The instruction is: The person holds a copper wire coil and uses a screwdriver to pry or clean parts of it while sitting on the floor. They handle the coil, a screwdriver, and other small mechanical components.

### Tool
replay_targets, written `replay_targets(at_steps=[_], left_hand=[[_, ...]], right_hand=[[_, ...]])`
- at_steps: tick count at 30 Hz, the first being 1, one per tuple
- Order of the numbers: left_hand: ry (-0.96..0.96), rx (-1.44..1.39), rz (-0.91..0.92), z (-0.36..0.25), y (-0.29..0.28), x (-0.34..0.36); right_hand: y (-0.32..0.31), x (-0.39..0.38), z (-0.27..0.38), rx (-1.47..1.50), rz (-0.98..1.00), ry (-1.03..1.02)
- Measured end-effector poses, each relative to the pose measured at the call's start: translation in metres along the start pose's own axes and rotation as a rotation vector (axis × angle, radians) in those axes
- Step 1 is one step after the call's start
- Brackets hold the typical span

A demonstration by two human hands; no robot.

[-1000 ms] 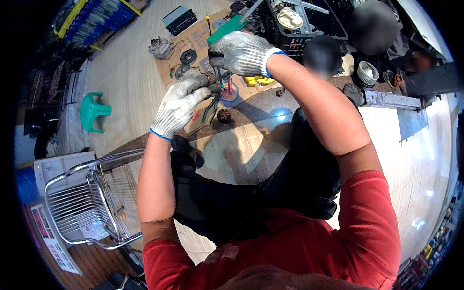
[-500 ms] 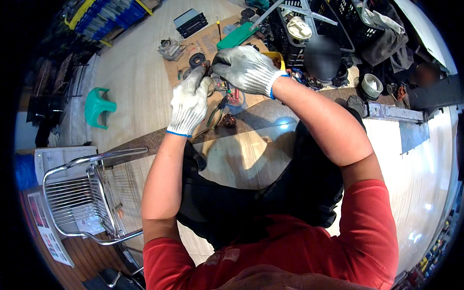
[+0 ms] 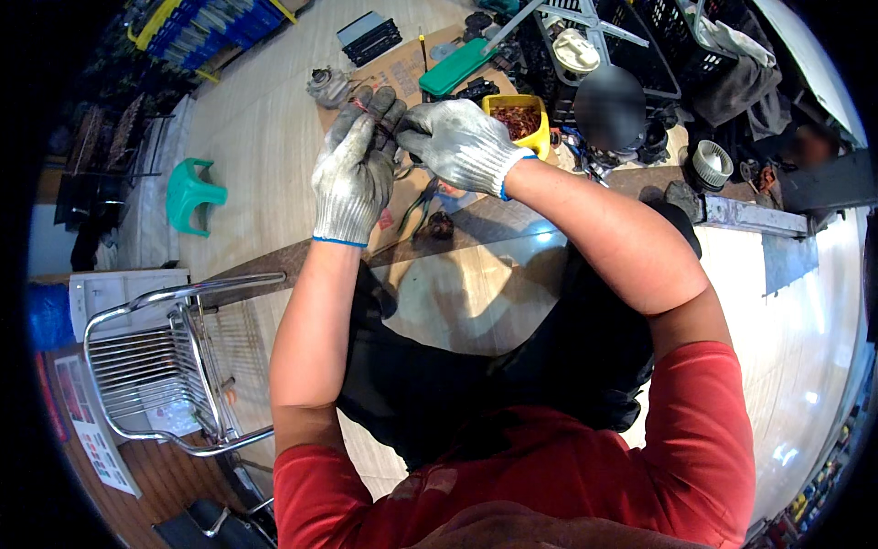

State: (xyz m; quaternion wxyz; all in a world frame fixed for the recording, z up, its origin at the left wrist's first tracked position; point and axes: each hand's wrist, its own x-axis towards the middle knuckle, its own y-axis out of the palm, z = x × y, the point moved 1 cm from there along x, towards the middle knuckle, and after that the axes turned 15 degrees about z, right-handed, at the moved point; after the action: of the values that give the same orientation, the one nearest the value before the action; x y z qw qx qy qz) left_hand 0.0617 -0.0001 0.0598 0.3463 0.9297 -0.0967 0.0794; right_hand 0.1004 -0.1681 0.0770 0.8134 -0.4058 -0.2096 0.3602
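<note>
Both hands wear grey-and-white knit gloves and meet above a sheet of cardboard on the floor. My left hand (image 3: 355, 174) is turned palm up, its fingers curled around a thin reddish wire (image 3: 363, 107) that crosses them. Close against its fingertips, my right hand (image 3: 466, 142) is closed in a pinch; what sits in it is hidden by the glove. Below the hands lie a pair of pliers (image 3: 422, 203) with dark handles and a small round part with copper-coloured windings (image 3: 440, 225). Beyond my right hand stands a yellow tub (image 3: 541, 137) holding copper-coloured wire scraps (image 3: 515, 120).
A green flat case (image 3: 457, 67), a metal motor-like part (image 3: 327, 87) and a dark stack (image 3: 369, 38) lie farther off. Black crates (image 3: 631, 55) stand at the far right, near a white fan wheel (image 3: 712, 163). Leftward are a green stool (image 3: 194, 197) and a metal chair (image 3: 146, 366).
My left hand has rolled palm up, showing the reddish wire across its fingers. My right hand has shifted slightly down, and the yellow tub shows more fully.
</note>
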Motion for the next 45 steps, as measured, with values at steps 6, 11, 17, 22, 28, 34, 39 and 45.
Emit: replay_targets(at_steps=[6,11,17,22,28,34,39,45], left_hand=[[0.09,-0.025,-0.065,-0.005,0.003,0.005],[0.061,-0.031,-0.092,-0.008,0.0,0.006],[0.062,-0.087,-0.099,-0.009,0.004,0.008],[0.028,-0.152,0.051,-0.011,-0.002,0.007],[-0.247,-0.026,0.312,-0.026,0.002,-0.005],[-0.54,0.286,0.339,-0.024,0.021,-0.014],[-0.584,0.713,0.285,-0.018,0.008,-0.015],[-0.518,1.002,0.287,-0.01,0.001,-0.013]], right_hand=[[0.009,0.003,0.004,0.039,0.046,0.07],[0.019,0.008,-0.008,0.03,0.045,0.02],[0.016,0.005,-0.005,0.051,0.063,0.029],[0.019,0.005,-0.014,-0.129,0.002,-0.187],[-0.013,0.006,-0.025,0.164,0.411,-0.05],[-0.029,0.004,-0.033,-0.034,0.393,-0.058],[-0.04,0.003,-0.03,-0.19,0.225,-0.002],[-0.045,-0.004,-0.017,-0.18,0.106,0.072]])
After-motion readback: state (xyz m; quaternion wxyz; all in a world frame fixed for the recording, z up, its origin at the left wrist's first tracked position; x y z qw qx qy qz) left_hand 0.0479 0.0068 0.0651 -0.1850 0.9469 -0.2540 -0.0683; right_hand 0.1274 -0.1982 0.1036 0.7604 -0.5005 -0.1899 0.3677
